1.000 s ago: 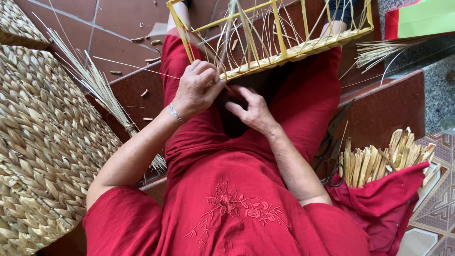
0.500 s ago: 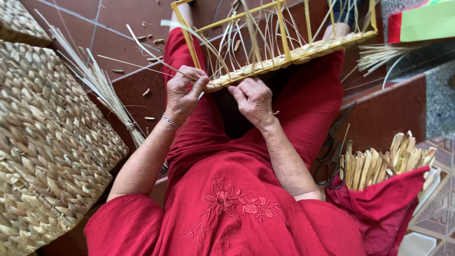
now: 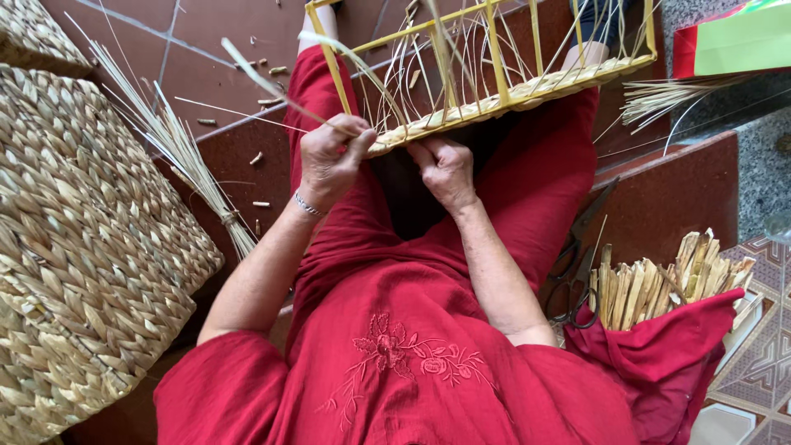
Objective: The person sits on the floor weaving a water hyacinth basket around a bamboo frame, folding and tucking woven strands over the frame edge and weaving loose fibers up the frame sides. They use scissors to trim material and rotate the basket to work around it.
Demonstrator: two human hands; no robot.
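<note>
Since half a second ago, the left hand [image 3: 332,158] is sitting lower on the woven rim, a strand [image 3: 272,86] now trailing toward the upper left.

Woven basket [image 3: 78,247], left edge: standing aside on the floor [image 3: 206,66].
Yellow wire frame [image 3: 494,74], upper centre: resting on the red-clothed lap, steadied for weaving.
Reed bundle [image 3: 177,148], upper left: lying within reach.
Cut strips [image 3: 659,280], lower right: being kept in a red cloth.
Scissors [image 3: 577,264], right: lying just beside the strips.
Right hand [image 3: 445,169]: fingers narrow, pressing the rim.
Left fingers: pinching the strand.
</note>
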